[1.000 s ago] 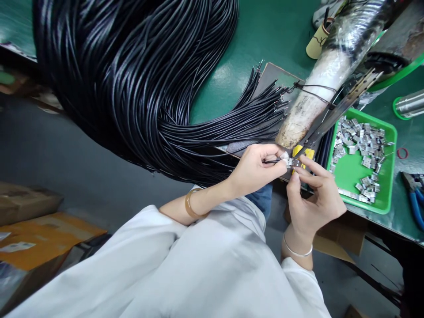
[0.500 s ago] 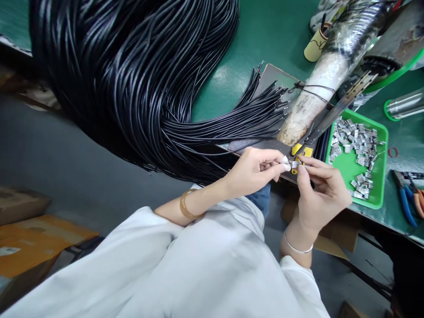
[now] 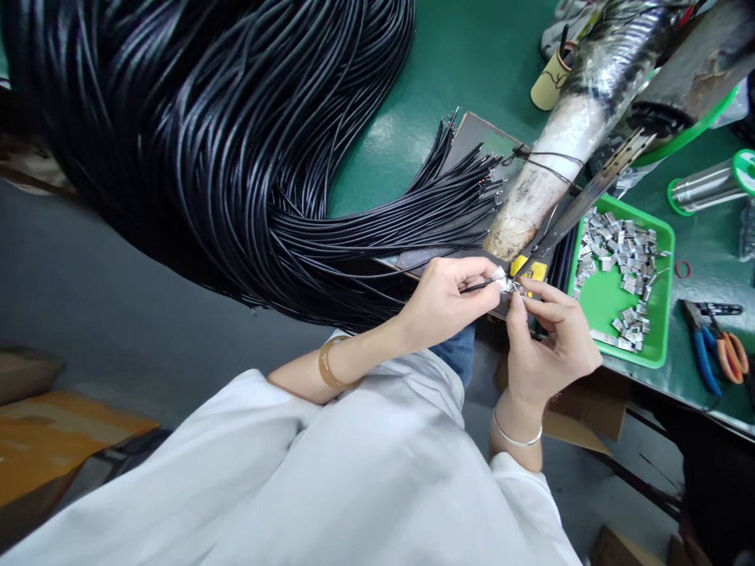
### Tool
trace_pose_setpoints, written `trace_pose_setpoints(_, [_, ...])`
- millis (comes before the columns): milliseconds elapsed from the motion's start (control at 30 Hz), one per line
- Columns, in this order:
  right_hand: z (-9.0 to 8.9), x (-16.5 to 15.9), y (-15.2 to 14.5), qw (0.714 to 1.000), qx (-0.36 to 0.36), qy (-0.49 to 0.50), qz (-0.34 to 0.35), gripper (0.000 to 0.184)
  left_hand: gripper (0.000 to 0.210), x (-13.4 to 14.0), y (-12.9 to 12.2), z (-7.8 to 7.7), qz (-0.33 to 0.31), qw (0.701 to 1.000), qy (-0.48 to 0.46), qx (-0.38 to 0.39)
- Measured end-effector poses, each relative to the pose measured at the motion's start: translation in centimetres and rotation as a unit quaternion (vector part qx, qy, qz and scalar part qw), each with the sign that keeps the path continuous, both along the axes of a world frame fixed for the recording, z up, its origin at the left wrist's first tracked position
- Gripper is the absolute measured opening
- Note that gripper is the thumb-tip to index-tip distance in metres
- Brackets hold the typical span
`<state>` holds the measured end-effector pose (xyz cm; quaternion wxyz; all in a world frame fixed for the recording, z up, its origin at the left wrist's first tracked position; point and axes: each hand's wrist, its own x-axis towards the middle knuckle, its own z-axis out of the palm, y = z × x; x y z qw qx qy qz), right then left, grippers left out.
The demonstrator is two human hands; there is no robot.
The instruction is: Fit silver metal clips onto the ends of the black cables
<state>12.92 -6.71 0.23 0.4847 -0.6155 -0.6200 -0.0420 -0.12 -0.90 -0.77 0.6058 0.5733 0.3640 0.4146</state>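
At the centre right of the frame, the left hand [image 3: 451, 303] pinches 1 black cable [image 3: 476, 287] near its end, with white wrapping on the fingers [image 3: 499, 275]. The right hand [image 3: 550, 338] has its fingers closed in a pinch on a small metal connector [image 3: 508, 286], which sits between the 2 hands at the cable end; whether the 2 parts are joined is too small to tell.

The likeliest trouble, in my judgement, is the connector slipping or twisting out of line, since only fingertips grip so small a part. A tug from the heavy black cable bundle [image 3: 200, 157] at the upper left could also pull the cable back. The perforated metal bar [image 3: 613, 173] slants down close to the fingers, so a careless lift might knock it; if its lower end is hot, which I cannot tell, a burn is possible.

At the right of the frame, the green plastic tray [image 3: 665, 314] on the tabletop [image 3: 465, 55] holds many loose metal connector pieces [image 3: 619, 236], heaped towards its upper part, with a smaller cluster lower down. At the upper right, a beige cup [image 3: 547, 85] leans, holding a dark stick-like item. Below the tabletop, an open cardboard box [image 3: 595, 405] shows, its contents hidden
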Motion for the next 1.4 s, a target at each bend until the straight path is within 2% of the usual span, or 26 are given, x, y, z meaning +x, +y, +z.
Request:
trace_pose_setpoints(267, [0.8,-0.3,0.1,1.000,0.021,-0.017,0.000,0.016,0.015,-0.1,0.2,0.6,0.008,0.999,0.006,0.049])
trace_pose_setpoints(533, [0.2,-0.1,-0.7,0.999,0.017,-0.040,0.012,0.014,0.016,-0.6,0.0,0.4,-0.029,0.999,0.016,0.021])
trace_pose_setpoints(600, [0.2,0.1,-0.9,1.000,-0.001,0.006,-0.003,0.010,0.015,-0.6,-0.3,0.5,-0.025,0.998,0.028,0.055])
trace_pose_setpoints(733, [0.5,0.6,-1.4,0.980,-0.104,0.170,-0.003,0.011,0.013,-0.6,-1.0,0.6,-0.019,0.972,0.040,0.231])
trace_pose_setpoints(800, [0.6,0.9,-1.5,0.967,-0.147,0.208,0.014,0.013,0.013,-0.7,-1.1,0.6,-0.019,0.966,0.035,0.256])
trace_pose_setpoints(867, [0.6,1.0,-1.4,0.973,-0.143,0.179,0.023,0.012,0.014,-0.9,-1.0,0.7,-0.038,0.982,0.021,0.183])
trace_pose_setpoints(933, [0.5,1.0,-1.2,0.991,-0.097,0.089,0.038,0.006,0.018,-1.1,-0.6,0.8,-0.087,0.994,-0.004,0.062])
trace_pose_setpoints(1000, [0.5,0.9,-1.0,0.997,-0.050,-0.014,0.063,0.006,0.023,-1.3,-0.1,0.8,-0.139,0.989,-0.031,-0.033])
trace_pose_setpoints(1067, [0.6,0.8,-0.8,0.997,-0.015,-0.050,0.050,0.010,0.026,-1.3,0.2,0.8,-0.156,0.984,-0.046,-0.073])
trace_pose_setpoints(1133, [0.7,0.8,-0.7,1.000,0.024,0.010,-0.008,0.011,0.027,-1.2,0.3,0.7,-0.138,0.986,-0.048,-0.076])
trace_pose_setpoints(1200, [0.9,0.8,-0.7,0.988,0.103,0.100,-0.056,0.008,0.026,-1.0,0.2,0.6,-0.102,0.992,-0.044,-0.065])
trace_pose_setpoints(1267, [1.1,0.8,-0.7,0.974,0.149,0.163,-0.056,0.010,0.023,-0.8,0.2,0.6,-0.067,0.995,-0.041,-0.055])
trace_pose_setpoints(1333, [1.2,0.6,-0.8,0.972,0.125,0.195,-0.037,0.013,0.021,-0.8,0.2,0.6,-0.051,0.996,-0.041,-0.052])
trace_pose_setpoints(1400, [1.0,0.4,-0.9,0.976,0.061,0.207,-0.026,0.014,0.020,-0.7,0.3,0.6,-0.049,0.996,-0.040,-0.054])
